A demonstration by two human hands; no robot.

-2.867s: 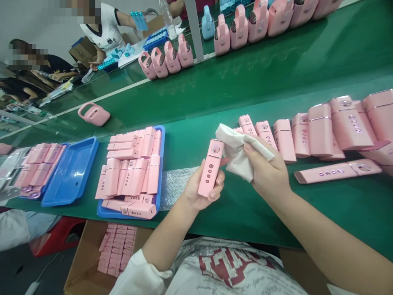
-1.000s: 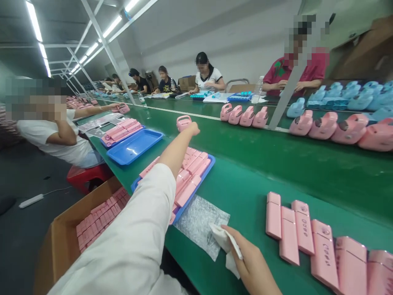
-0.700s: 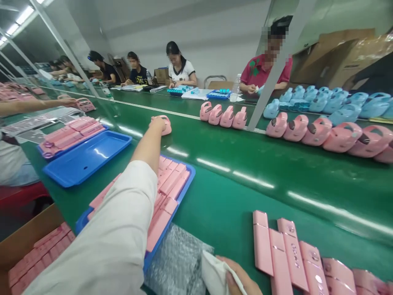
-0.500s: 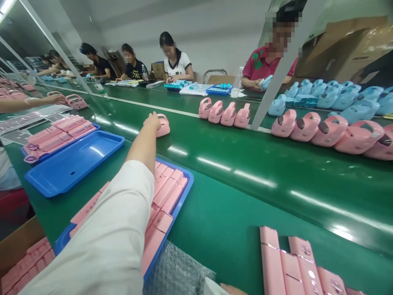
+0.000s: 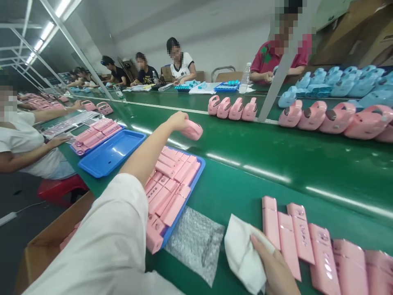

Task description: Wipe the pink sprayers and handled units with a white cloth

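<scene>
The left arm reaches far forward, white sleeve at the shoulder, forearm bare, and the left hand (image 5: pixel 179 121) is curled tight in a grip. The right hand (image 5: pixel 276 271) sits low by the body, fingers pinched.

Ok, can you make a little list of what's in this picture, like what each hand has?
Left hand: grips a pink handled gadget over the green belt
Right hand: holds a white cloth
Beside the cloth: bubble wrap and a row of pink sticks
Blue tray: piled with more pink sticks
</scene>
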